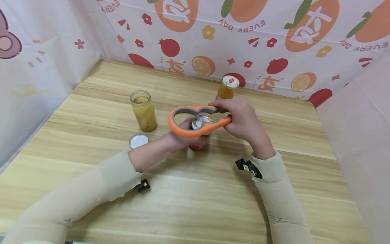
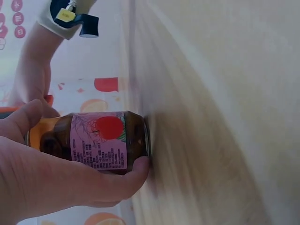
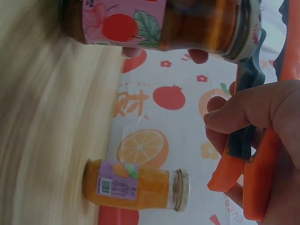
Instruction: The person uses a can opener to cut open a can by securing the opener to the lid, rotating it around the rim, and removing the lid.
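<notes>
My left hand (image 1: 181,135) is wrapped around a glass jar with a pink label and a red fruit picture (image 2: 99,140). The jar stands upright on the table, its patterned white lid (image 1: 201,119) on top. In my right hand (image 1: 242,118) I grip the handles of an orange jar opener (image 1: 172,122) with a grey toothed lining. From the head view, the lid shows through the opener's loop. The opener is at lid height in the right wrist view, close beside the lid; whether it touches the lid I cannot tell.
An uncovered jar of yellow fruit (image 1: 145,113) stands on the wooden table (image 1: 195,203) at left, with a loose lid (image 1: 138,140) lying in front of it. Behind my right hand is a closed orange-filled jar (image 1: 228,88). Printed curtains (image 1: 259,40) border the table.
</notes>
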Available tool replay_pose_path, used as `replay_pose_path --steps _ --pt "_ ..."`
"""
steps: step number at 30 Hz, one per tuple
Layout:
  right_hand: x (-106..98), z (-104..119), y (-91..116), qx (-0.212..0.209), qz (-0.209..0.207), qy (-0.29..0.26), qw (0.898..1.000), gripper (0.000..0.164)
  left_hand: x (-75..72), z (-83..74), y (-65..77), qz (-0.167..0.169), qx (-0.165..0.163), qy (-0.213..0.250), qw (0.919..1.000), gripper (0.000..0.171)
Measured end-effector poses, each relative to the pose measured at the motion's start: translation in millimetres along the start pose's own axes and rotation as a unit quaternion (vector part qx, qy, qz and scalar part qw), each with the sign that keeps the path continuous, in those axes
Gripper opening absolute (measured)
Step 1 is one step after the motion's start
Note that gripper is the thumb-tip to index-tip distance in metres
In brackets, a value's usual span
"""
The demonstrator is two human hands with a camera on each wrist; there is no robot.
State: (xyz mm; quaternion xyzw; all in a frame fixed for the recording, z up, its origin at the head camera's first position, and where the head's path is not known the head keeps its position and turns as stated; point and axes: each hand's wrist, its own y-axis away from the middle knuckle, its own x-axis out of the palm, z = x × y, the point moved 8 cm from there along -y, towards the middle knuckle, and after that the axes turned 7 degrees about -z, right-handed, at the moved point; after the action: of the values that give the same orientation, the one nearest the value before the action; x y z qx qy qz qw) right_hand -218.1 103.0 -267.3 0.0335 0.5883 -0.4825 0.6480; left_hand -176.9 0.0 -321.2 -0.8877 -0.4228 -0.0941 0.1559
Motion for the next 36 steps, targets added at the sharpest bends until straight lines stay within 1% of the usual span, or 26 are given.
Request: replay_pose_path --steps 1,3,5,7,8,10,12,14,16,18,20,21,25,27,31,33,36 --pt "2 1 0 0.001 0.004 -0.001 1.0 0.055 -1.1 0.1 2.2 -0.015 -0.015 -0.01 0.9997 0.082" --pt "6 3 0 -0.001 0.011 0.0 1.0 0.056 -2.2 1.4 6.2 -0.032 -0.045 -0.014 0.9984 0.083" --pt "9 5 0 -0.003 0.015 0.006 1.0 0.056 -1.9 2.7 8.8 -0.046 -0.074 0.016 0.9961 0.073" --pt "10 8 0 -0.008 0.015 0.016 1.0 0.056 -0.9 3.3 10.7 -0.056 -0.096 0.049 0.9926 0.059" --pt "11 10 0 -0.011 0.014 0.021 1.0 0.057 0.0 3.6 11.6 -0.057 -0.104 0.064 0.9909 0.053" --pt "11 13 1 -0.019 0.012 0.037 0.999 0.057 0.1 5.3 12.9 -0.06 -0.116 0.079 0.9883 0.042" --pt "10 16 2 -0.028 0.008 0.056 0.998 0.059 -1.8 6.9 14.9 -0.065 -0.119 0.058 0.9891 0.04" --pt "11 19 4 -0.041 0.01 0.078 0.996 0.063 -4.0 8.8 16.7 -0.072 -0.121 0.048 0.9889 0.04" --pt "13 22 6 -0.06 0.017 0.103 0.993 0.068 -8.0 11.7 19.6 -0.093 -0.13 0.028 0.9867 0.042" --pt "15 25 9 -0.083 0.023 0.123 0.989 0.075 -11.2 13.5 21.9 -0.111 -0.132 0.004 0.985 0.047" --pt "16 28 13 -0.106 0.026 0.141 0.984 0.082 -13.3 15.0 23.7 -0.121 -0.131 -0.02 0.9837 0.051" --pt "17 29 14 -0.114 0.025 0.147 0.982 0.084 -13.3 14.9 23.9 -0.122 -0.126 -0.035 0.9839 0.052" --pt "15 30 16 -0.131 0.017 0.159 0.978 0.091 -9.8 13.6 20.8 -0.107 -0.095 -0.027 0.9894 0.048" --pt "15 31 17 -0.136 0.018 0.153 0.979 0.092 -8.7 12.7 19.2 -0.103 -0.082 -0.023 0.991 0.045" --pt "18 33 18 -0.151 0.026 0.138 0.978 0.093 -10.1 12.7 20.4 -0.11 -0.074 -0.033 0.9906 0.045" --pt "19 35 20 -0.162 0.025 0.133 0.978 0.091 -11.3 13.7 22.2 -0.114 -0.078 -0.038 0.9897 0.046" --pt "18 38 22 -0.179 0.016 0.124 0.976 0.088 -11.1 14.8 23.7 -0.11 -0.08 -0.04 0.9899 0.048"
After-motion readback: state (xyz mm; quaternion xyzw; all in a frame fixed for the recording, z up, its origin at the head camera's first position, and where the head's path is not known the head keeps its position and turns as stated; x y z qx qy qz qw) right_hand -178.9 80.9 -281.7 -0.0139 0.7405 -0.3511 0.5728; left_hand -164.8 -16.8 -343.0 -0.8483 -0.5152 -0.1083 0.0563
